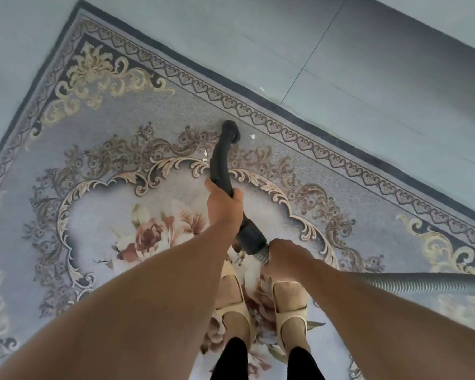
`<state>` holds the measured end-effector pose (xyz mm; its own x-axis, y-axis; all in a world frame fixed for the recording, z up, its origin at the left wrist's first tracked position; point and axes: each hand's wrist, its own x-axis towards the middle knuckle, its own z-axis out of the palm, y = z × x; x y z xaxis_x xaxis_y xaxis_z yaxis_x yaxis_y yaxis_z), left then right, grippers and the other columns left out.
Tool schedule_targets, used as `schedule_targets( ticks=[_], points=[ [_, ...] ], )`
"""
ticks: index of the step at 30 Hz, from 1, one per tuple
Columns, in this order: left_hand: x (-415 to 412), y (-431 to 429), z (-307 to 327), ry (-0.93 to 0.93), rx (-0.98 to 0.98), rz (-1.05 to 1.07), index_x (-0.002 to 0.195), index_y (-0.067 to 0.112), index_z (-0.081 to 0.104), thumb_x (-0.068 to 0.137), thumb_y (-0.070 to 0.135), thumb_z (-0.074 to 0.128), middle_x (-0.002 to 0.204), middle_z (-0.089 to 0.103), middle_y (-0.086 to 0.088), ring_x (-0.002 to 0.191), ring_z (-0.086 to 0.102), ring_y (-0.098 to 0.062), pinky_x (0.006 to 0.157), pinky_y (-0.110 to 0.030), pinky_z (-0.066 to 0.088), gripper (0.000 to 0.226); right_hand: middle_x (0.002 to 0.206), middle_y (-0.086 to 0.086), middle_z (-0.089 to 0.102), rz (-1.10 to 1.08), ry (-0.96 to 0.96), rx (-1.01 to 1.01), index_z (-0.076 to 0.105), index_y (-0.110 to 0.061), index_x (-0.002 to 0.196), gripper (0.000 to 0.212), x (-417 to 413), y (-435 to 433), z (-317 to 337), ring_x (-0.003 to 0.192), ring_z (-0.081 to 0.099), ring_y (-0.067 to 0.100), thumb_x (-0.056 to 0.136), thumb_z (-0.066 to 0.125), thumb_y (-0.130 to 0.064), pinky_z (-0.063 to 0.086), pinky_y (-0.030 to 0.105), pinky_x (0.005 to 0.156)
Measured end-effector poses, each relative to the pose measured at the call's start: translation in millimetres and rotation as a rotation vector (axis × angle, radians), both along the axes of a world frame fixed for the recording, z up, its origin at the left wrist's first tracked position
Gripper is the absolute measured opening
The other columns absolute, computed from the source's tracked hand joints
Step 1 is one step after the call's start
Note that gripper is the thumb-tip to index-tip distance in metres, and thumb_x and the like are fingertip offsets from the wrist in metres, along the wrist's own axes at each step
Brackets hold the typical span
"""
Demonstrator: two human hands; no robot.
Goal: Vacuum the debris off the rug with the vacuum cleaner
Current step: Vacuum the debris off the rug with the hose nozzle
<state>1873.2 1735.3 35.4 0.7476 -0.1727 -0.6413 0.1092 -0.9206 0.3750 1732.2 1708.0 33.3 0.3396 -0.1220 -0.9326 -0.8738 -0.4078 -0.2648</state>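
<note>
Sweeping mid-rug (121,149), both hands clamped the wand (220,163), left hand (224,204) leading, right hand (281,256) gripping hose (422,283); next, nozzle (231,130) needed nudging toward white scrap (252,136).

Matt black plastic wand (220,163) meets a ribbed, faintly shiny grey hose (412,282) over the short-piled woven rug (115,204), smooth pale floor tiles (368,64) toward one o'clock.
</note>
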Motion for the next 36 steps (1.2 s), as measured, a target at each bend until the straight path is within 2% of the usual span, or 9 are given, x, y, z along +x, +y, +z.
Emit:
schedule_targets(
  ticks=[5,8,14,17,21,24,29,33,36],
  points=[
    [-3.6,2.4,10.0,-0.002,-0.018,0.054,0.146,0.012,0.017,0.098,0.024,0.047,0.116,0.062,-0.018,0.090,0.063,-0.034,0.065,-0.035,0.046,0.058,0.073,0.000,0.058,0.013,-0.054,-0.013,0.055,-0.016,0.084,0.015,-7.4,-4.6,-2.0,0.069,0.063,0.022,0.075,0.061,-0.027,0.047,0.028,0.059],
    [-9.5,-5.3,16.8,-0.032,-0.064,0.070,0.146,0.011,0.017,0.097,0.021,0.048,0.113,0.063,-0.018,0.088,0.063,-0.032,0.064,-0.033,0.045,0.058,0.073,0.000,0.060,-0.023,-0.080,-0.011,0.059,-0.016,0.084,0.017,-16.1,-11.2,1.0,0.073,0.066,0.023,0.075,0.062,-0.030,0.054,0.032,0.064],
    [-40.7,-29.0,30.0,0.022,-0.114,-0.079,0.144,0.014,0.019,0.097,0.020,0.049,0.109,0.065,-0.014,0.085,0.065,-0.031,0.061,-0.033,0.048,0.056,0.070,-0.003,0.059,-0.133,-0.059,0.034,0.057,-0.018,0.083,0.012,-48.4,-14.6,18.8,0.065,0.060,0.018,0.078,0.061,-0.029,0.046,0.025,0.058],
    [-44.9,-41.4,31.2,0.068,-0.091,-0.087,0.143,0.015,0.020,0.097,0.020,0.049,0.112,0.065,-0.015,0.088,0.066,-0.032,0.068,-0.038,0.054,0.055,0.071,0.001,0.060,-0.149,-0.041,0.041,0.058,-0.015,0.083,0.011,-53.9,-20.6,21.7,0.065,0.060,0.020,0.079,0.063,-0.025,0.044,0.025,0.057],
    [-31.7,-64.3,34.9,0.040,-0.084,-0.073,0.141,0.012,0.023,0.097,0.021,0.049,0.117,0.062,-0.016,0.094,0.064,-0.034,0.069,-0.038,0.052,0.051,0.078,0.009,0.068,-0.153,-0.094,0.026,0.062,-0.007,0.089,0.019,-41.1,-42.4,16.7,0.070,0.066,0.024,0.079,0.065,-0.023,0.056,0.034,0.065],
    [-14.4,-68.3,41.4,-0.030,-0.069,0.011,0.144,0.008,0.021,0.098,0.021,0.048,0.119,0.059,-0.014,0.098,0.062,-0.032,0.066,-0.031,0.043,0.055,0.077,0.007,0.069,-0.139,-0.161,-0.012,0.063,-0.012,0.091,0.024,-27.1,-58.4,14.5,0.070,0.068,0.022,0.071,0.065,-0.025,0.060,0.042,0.070],
    [1.6,-38.1,51.5,-0.047,-0.054,0.226,0.143,0.010,0.024,0.096,0.020,0.051,0.125,0.057,-0.018,0.101,0.062,-0.034,0.069,-0.031,0.044,0.056,0.064,0.001,0.059,-0.028,-0.167,0.016,0.052,-0.021,0.068,0.012,-7.9,-55.3,29.6,0.059,0.060,0.019,0.070,0.064,-0.024,0.056,0.034,0.062],
    [1.9,-23.5,56.7,-0.014,-0.048,0.220,0.144,0.011,0.023,0.097,0.021,0.050,0.125,0.057,-0.017,0.088,0.057,-0.027,0.069,-0.028,0.041,0.055,0.062,-0.002,0.054,-0.013,-0.143,0.038,0.048,-0.023,0.065,0.019,-7.3,-34.1,34.4,0.054,0.054,0.014,0.075,0.063,-0.024,0.041,0.023,0.053],
    [3.2,-13.7,58.2,0.015,-0.007,0.237,0.143,0.009,0.024,0.097,0.019,0.050,0.124,0.057,-0.018,0.092,0.057,-0.029,0.070,-0.030,0.040,0.054,0.065,-0.002,0.055,-0.021,-0.128,0.059,0.048,-0.025,0.068,0.018,-7.2,-23.9,32.2,0.059,0.056,0.014,0.073,0.065,-0.026,0.047,0.024,0.058]
  ],
)
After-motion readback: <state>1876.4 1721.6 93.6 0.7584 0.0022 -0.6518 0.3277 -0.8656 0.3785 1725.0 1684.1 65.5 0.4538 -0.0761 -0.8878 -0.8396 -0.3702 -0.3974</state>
